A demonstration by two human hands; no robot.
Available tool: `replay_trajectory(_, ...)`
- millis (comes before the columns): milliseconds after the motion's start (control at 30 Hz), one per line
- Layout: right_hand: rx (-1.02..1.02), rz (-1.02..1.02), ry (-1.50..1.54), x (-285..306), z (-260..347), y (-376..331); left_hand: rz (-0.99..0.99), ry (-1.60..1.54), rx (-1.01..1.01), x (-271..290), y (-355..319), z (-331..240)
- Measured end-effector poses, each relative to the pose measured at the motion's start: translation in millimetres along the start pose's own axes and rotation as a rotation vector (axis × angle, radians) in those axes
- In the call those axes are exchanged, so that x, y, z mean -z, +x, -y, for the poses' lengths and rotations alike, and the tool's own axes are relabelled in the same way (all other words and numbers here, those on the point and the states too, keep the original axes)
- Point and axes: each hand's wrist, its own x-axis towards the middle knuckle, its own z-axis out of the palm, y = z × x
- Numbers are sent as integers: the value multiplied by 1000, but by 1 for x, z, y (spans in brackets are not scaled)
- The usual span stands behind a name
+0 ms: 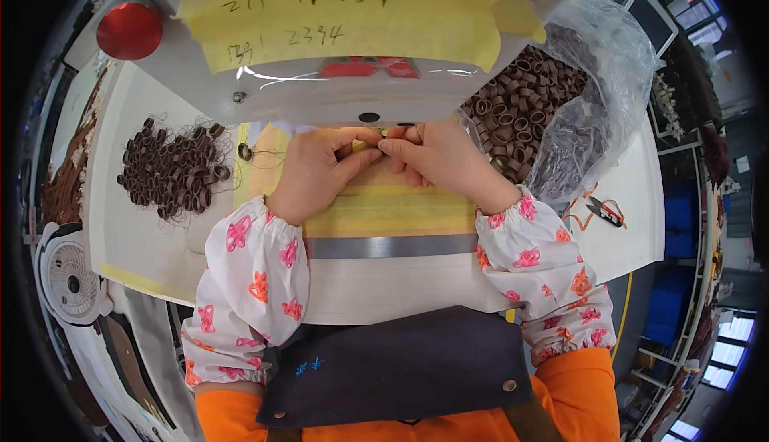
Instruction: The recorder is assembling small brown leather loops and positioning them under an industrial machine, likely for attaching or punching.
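Observation:
Below the front of a white machine head (296, 94), my two hands meet over a yellow-taped work plate (384, 206). My left hand (320, 166) is closed in a pinch, thumb against forefinger. Close beside it, my right hand (440, 158) is closed too, its thumb and fingers pressed together. Whatever lies between the fingertips is small and mostly hidden by the fingers and the machine's edge. A brown loop (244, 151) with loose threads lies left of my left hand.
A pile of brown loops (172, 166) with trailing threads is on the white table's left. At right, a clear plastic bag (621, 66) holds more brown loops (525, 102). Thread snips (605, 211) lie near my right sleeve. A red button (130, 28) and a white fan (72, 274) stand left.

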Motion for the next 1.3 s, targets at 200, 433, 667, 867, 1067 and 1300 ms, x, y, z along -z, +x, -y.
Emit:
replay_trajectory(200,284,-234,-228,-9,-12,-4,-73,30,-22,-6,0,5)
replay_trajectory(433,606,-413,-371,-11,-29,2,-105,160,36,-5,7,2)
replay_trajectory(667,632,-483,-389,-11,-29,6,-154,112,57,-9,9,3)
replay_trajectory(867,625,-495,-395,-12,-28,7,-161,153,-1,-8,13,8)
replay_trajectory(1067,572,-480,-423,-12,-26,6,-120,132,50,-7,14,7)
replay_trajectory(1300,526,-467,-494,-7,-25,5,-110,133,65,-7,15,10)
